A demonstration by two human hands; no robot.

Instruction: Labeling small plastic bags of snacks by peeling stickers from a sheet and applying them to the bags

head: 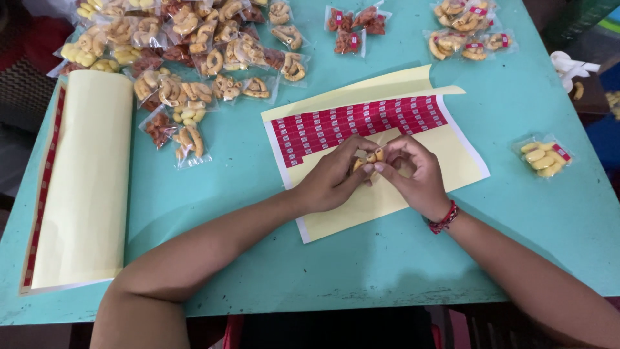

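Head cam: both hands, left hand (332, 178) and right hand (413, 173), pinch one small snack packet (368, 160) over the sticker sheet (361, 126). Two backing sheets total, other one (84, 178) at left. One finished yellow-snack bag (546, 157) sits right; the pile (194, 45) is too heaped to count.

Small snack packet (369, 159) over sticker sheet (361, 126)

1. The left hand (332, 178) and right hand (413, 174) are hiding most of a small snack packet (369, 157).
2. The top edge is cutting off the packet pile (187, 39).
3. The sticker sheet (358, 126) print is staying illegible.
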